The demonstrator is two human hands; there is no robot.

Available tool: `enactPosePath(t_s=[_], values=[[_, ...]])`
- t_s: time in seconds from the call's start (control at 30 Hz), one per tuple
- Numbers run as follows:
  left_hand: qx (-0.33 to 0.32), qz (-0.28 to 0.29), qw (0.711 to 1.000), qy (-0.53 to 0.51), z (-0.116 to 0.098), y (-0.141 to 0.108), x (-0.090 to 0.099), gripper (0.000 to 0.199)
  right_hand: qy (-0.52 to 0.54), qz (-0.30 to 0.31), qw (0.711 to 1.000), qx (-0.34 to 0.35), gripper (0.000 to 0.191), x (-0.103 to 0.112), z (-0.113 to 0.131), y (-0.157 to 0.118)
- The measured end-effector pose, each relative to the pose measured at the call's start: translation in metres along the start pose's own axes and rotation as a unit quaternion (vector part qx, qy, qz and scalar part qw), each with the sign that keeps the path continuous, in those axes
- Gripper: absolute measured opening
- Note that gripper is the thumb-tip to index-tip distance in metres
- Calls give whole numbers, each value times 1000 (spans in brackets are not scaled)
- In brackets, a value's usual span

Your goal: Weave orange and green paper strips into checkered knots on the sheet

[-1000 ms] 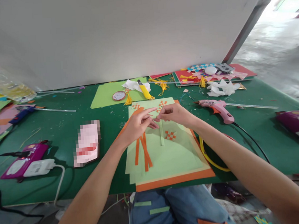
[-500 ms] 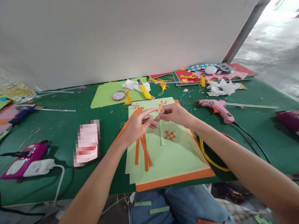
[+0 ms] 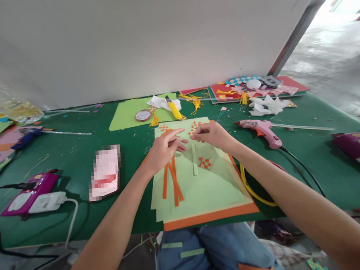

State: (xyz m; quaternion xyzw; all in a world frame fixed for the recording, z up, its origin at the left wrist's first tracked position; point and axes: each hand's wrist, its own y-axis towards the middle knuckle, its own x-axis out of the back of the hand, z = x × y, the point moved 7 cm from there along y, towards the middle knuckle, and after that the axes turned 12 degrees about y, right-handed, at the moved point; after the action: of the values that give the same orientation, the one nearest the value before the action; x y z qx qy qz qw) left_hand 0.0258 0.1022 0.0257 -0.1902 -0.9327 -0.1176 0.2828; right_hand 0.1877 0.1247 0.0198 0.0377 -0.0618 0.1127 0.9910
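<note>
Above the pale green paper sheets [image 3: 212, 195], my left hand [image 3: 167, 149] has its index finger stretched out and its fingers apart; nothing shows in it. Facing it, my right hand [image 3: 213, 135] has thumb and fingertips pinched together, and whatever may be between them is too small to make out. A pale green paper strip [image 3: 195, 161] lies upright on the sheets between the hands. Right of it sits a small orange-and-green woven paper piece [image 3: 205, 163]. Several orange paper strips [image 3: 175, 185] lie crossed below my left hand. More woven pieces [image 3: 163, 128] lie at the sheets' far edge.
A pink glue gun [image 3: 262, 130] lies to the right, its cord running forward. A phone [image 3: 105, 172] and a purple power strip [image 3: 35, 194] are on the left. Behind the sheets are a yellow cutter knife [image 3: 174, 108], a round tin [image 3: 142, 115] and yellow tassels [image 3: 196, 104].
My hands have moved slightly apart: the left a little to the left, the right a little to the right. The papers and strips have stayed in place.
</note>
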Motion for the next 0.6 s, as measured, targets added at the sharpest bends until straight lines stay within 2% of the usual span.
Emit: enactPosePath(t_s=[0.27, 0.6], values=[[17, -57, 998, 10, 1, 1, 10, 39, -40, -33, 998, 19, 19, 12, -2, 2], [8, -72, 996, 48, 1, 0, 12, 31, -57, -13, 998, 38, 24, 1, 6, -1]])
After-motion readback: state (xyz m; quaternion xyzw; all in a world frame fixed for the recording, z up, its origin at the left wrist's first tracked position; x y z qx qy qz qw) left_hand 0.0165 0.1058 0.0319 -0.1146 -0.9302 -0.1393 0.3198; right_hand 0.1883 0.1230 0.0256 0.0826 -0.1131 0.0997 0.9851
